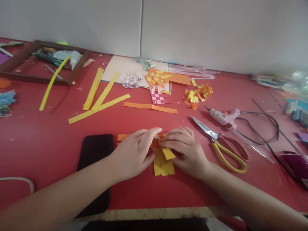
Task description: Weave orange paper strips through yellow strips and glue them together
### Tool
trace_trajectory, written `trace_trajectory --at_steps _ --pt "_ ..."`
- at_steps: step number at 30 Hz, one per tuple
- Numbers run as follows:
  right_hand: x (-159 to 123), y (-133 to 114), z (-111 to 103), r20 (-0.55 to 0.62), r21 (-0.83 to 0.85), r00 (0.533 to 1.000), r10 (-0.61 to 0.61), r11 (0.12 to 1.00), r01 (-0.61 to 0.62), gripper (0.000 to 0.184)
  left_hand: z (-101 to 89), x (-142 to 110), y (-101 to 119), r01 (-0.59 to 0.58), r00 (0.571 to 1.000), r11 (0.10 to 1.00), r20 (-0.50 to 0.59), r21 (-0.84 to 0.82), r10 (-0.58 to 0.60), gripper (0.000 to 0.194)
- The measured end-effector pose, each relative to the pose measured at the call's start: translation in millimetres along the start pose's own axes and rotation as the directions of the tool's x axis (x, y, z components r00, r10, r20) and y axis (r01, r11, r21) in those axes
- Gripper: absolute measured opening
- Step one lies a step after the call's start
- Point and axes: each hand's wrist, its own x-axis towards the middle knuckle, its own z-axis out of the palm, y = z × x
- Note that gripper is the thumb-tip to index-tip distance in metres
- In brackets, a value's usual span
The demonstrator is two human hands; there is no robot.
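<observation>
On the red table [134, 197], yellow strips [157, 165] and orange strips [122, 137] lie between and under our hands. Our right hand [186, 149] has a narrow grip on the yellow strips; our left hand [134, 152] covers the orange, its grip we cannot tell.

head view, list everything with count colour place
Worked strips: several, orange and yellow, front middle
Loose strips: at least three, yellow, left of centre
Single strip: one, orange, middle
Paper fish: two, orange-yellow and pink-white, back middle
Scissors: one, yellow and red handles, right
Glue gun: one, pink, beyond scissors
Paper scraps: many, orange and yellow, right of fish
Dish: one, clear, left of fish
Phone: one, black, front left
Frame: one, brown, back left
Curved strip: one, yellow, across frame
Bottle: one, white, by frame
Table: one, red, beneath
Other clutter: many, mixed, back and edges
Left hand: one, on strips
Right hand: one, on strips
</observation>
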Motion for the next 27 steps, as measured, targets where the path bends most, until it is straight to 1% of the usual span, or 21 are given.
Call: trace_trajectory --at_steps 4,8,12,15,21,27 --pt "-5 -5 -2 0.054 -0.071 0.998 -0.036 0.997 0.039 0.021 -0.5 0 1 0.017 1.0 1.0 0.01 0.007 -0.017 0.054" --pt "-10 -9 -4 0.088 -0.121 0.995 -0.038 0.991 0.048 0.021 1.0 0 1 0.025 1.0 1.0 0.004 0.0 -0.025 0.053" --pt "-12 -10 -7 0.112 -0.14 0.993 -0.038 0.989 0.054 0.017 0.9 0 2 0.018 1.0 0.999 -0.011 0.035 -0.018 0.047" --pt "-12 -9 -9 0.145 -0.161 0.988 -0.043 0.985 0.066 0.016 -0.3 0 3 0.01 1.0 0.998 -0.004 0.067 -0.01 0.049" --pt "-12 -10 -11 0.182 -0.178 0.982 -0.047 0.981 0.08 0.018 0.0 -1 3 0.007 1.0 0.998 0.0 0.062 -0.007 0.054" --pt "-12 -11 -10 0.19 -0.208 0.98 -0.055 0.973 0.095 0.01 0.1 0 5 0.012 1.0 0.995 -0.005 0.103 -0.012 0.042"
